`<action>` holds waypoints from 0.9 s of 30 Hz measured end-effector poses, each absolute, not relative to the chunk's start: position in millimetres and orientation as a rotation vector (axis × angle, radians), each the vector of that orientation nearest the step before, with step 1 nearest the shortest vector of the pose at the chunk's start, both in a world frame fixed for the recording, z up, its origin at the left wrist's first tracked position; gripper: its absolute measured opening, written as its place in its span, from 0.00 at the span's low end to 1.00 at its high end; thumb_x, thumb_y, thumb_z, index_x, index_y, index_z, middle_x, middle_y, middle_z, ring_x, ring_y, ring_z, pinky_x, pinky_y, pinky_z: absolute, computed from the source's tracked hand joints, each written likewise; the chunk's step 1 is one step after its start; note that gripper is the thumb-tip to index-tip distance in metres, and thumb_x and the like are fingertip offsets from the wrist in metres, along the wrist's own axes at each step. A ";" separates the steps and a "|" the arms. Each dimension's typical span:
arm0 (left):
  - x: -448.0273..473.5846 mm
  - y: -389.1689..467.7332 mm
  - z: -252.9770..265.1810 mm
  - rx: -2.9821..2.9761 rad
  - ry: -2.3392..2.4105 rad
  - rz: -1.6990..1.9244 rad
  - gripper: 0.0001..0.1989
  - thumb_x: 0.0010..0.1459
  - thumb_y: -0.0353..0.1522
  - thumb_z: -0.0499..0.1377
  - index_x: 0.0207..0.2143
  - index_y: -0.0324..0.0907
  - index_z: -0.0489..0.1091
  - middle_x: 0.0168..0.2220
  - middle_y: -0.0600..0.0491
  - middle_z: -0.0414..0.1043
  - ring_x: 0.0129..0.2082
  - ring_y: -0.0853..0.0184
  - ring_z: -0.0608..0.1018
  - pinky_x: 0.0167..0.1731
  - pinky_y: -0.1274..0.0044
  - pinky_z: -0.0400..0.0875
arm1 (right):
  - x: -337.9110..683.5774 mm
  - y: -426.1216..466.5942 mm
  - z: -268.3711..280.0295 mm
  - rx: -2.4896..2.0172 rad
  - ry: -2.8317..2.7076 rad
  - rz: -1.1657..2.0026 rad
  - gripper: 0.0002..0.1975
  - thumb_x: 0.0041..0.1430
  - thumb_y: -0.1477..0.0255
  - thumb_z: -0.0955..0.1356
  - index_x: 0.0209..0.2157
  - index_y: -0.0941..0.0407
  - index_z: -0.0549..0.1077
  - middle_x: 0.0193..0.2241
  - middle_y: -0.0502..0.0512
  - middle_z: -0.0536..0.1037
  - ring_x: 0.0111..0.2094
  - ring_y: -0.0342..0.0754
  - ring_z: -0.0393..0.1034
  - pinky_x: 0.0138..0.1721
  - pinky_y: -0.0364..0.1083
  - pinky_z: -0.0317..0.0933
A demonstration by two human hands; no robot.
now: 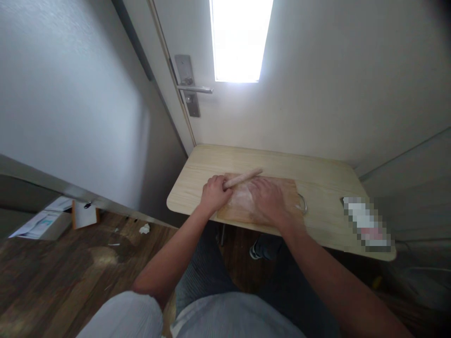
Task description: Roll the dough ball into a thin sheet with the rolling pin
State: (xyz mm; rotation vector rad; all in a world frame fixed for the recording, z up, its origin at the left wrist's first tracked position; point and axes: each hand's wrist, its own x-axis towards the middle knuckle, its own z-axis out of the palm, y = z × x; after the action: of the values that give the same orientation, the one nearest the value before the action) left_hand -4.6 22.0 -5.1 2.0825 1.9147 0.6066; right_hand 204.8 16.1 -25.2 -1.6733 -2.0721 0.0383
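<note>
A wooden cutting board (296, 192) with a metal ring handle (303, 203) lies on the light wood table, its surface dusted with white powder (241, 196) that looks like flour. My left hand (215, 191) is closed around one end of a wooden rolling pin (248, 175), which slants up to the right over the board's far edge. Flat over the powdered part of the board is my right hand (268, 196), fingers stretched out and slightly blurred. Whether anything lies beneath that palm is hidden.
The table (324, 180) stands against a white door with a metal lever handle (195, 88). At its right end lies a pixelated flat object (366, 223). A white cabinet side (88, 94) rises at the left. Below are a box with papers (40, 223) and a crumpled tissue (144, 229) on the floor.
</note>
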 end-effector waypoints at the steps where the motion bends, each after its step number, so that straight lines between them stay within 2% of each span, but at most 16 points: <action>1: -4.9 21.3 -5.3 2.081 1.913 0.621 0.17 0.56 0.34 0.60 0.49 0.43 0.71 0.49 0.45 0.74 0.50 0.56 0.75 0.52 0.66 0.70 | 206.3 20.1 -22.5 -1.686 -2.039 0.035 0.21 0.71 0.62 0.57 0.46 0.56 0.78 0.47 0.61 0.80 0.51 0.57 0.68 0.55 0.57 0.55; 4: -4.8 20.3 -5.7 2.066 1.925 0.640 0.15 0.56 0.35 0.60 0.47 0.44 0.72 0.47 0.46 0.75 0.48 0.57 0.75 0.50 0.66 0.70 | 205.6 30.3 -17.2 -1.793 -1.944 -0.041 0.19 0.69 0.65 0.59 0.38 0.58 0.79 0.40 0.64 0.80 0.45 0.58 0.68 0.48 0.55 0.57; 9: -4.2 19.8 -7.4 2.051 1.925 0.694 0.15 0.57 0.36 0.61 0.47 0.43 0.72 0.48 0.46 0.75 0.49 0.57 0.75 0.51 0.66 0.70 | 195.7 28.7 -20.9 -1.850 -1.930 -0.070 0.20 0.68 0.61 0.61 0.31 0.56 0.77 0.36 0.63 0.78 0.43 0.57 0.66 0.45 0.54 0.56; 11: -4.4 19.6 -8.9 2.037 1.936 0.725 0.16 0.58 0.35 0.61 0.48 0.43 0.72 0.49 0.46 0.75 0.51 0.57 0.75 0.53 0.66 0.69 | 193.9 19.8 -26.6 -1.818 -1.947 -0.087 0.20 0.67 0.58 0.62 0.34 0.57 0.77 0.38 0.63 0.77 0.44 0.58 0.65 0.45 0.54 0.56; 15: -4.2 19.6 -10.9 2.035 1.919 0.854 0.15 0.59 0.35 0.61 0.49 0.44 0.71 0.51 0.47 0.74 0.53 0.58 0.73 0.56 0.67 0.67 | 194.0 -0.3 -38.4 -1.758 -1.984 -0.168 0.27 0.63 0.51 0.66 0.49 0.60 0.74 0.47 0.67 0.75 0.49 0.61 0.62 0.49 0.56 0.55; 18: -3.1 20.8 -10.7 2.057 1.858 0.982 0.16 0.59 0.34 0.62 0.49 0.44 0.70 0.50 0.47 0.75 0.53 0.59 0.74 0.56 0.67 0.67 | 195.0 -3.7 -41.4 -1.756 -1.984 -0.173 0.24 0.65 0.54 0.66 0.49 0.59 0.74 0.46 0.66 0.75 0.48 0.60 0.62 0.49 0.56 0.56; 23: 2.3 23.6 -6.6 2.093 1.752 1.168 0.14 0.59 0.33 0.63 0.48 0.43 0.71 0.47 0.46 0.75 0.50 0.56 0.75 0.53 0.63 0.70 | 202.3 13.7 -34.5 -1.702 -1.920 0.028 0.20 0.68 0.56 0.63 0.39 0.58 0.77 0.40 0.65 0.77 0.46 0.58 0.65 0.49 0.54 0.58; 25: 8.7 21.6 -2.2 2.097 1.700 1.226 0.13 0.59 0.33 0.63 0.47 0.43 0.71 0.46 0.46 0.76 0.49 0.56 0.75 0.53 0.62 0.70 | 206.5 21.3 -27.4 -1.627 -1.768 0.213 0.20 0.67 0.56 0.62 0.36 0.57 0.77 0.39 0.64 0.78 0.46 0.57 0.68 0.50 0.54 0.60; 27: 19.8 16.1 4.3 2.074 1.615 1.309 0.12 0.60 0.34 0.63 0.46 0.42 0.71 0.45 0.46 0.76 0.48 0.56 0.76 0.51 0.62 0.71 | 208.8 25.9 -17.0 -1.571 -1.475 0.479 0.22 0.65 0.53 0.62 0.32 0.55 0.75 0.35 0.60 0.78 0.41 0.55 0.70 0.46 0.53 0.63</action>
State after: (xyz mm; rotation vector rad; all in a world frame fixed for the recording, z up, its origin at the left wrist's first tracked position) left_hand 19.8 16.1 4.3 2.0743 1.6149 1.3091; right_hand 208.8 25.9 -17.0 -1.5712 -1.4755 0.4791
